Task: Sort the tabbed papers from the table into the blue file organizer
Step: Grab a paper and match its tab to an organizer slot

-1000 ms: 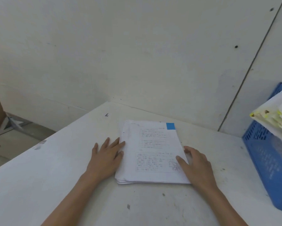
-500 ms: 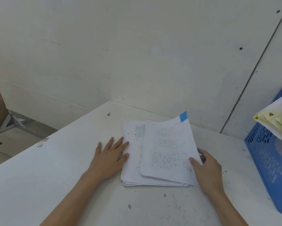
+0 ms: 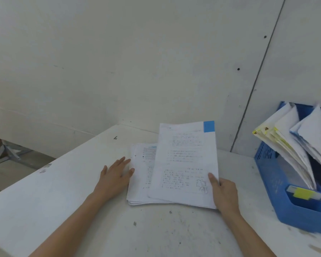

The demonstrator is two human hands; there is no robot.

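Pinching the lower right corner of a printed sheet (image 3: 185,164), a person's right hand (image 3: 223,193) holds the page at centre frame, thumb on top and the other fingers hidden beneath. The sheet's far end is tilted up off the desk (image 3: 63,201), and a blue tab (image 3: 209,126) sits at its upper right corner. Under it, the stack of papers (image 3: 139,182) lies flat, showing along the sheet's left side. The left hand (image 3: 115,177) rests palm down on the desk with fingers straight, its fingertips touching the stack's left edge and holding nothing. At the right edge of the frame the blue file organizer (image 3: 278,191) stands on the desk, well apart from the stack. Yellow-tabbed papers (image 3: 285,145) lean leftward out of it, with more white sheets behind them.
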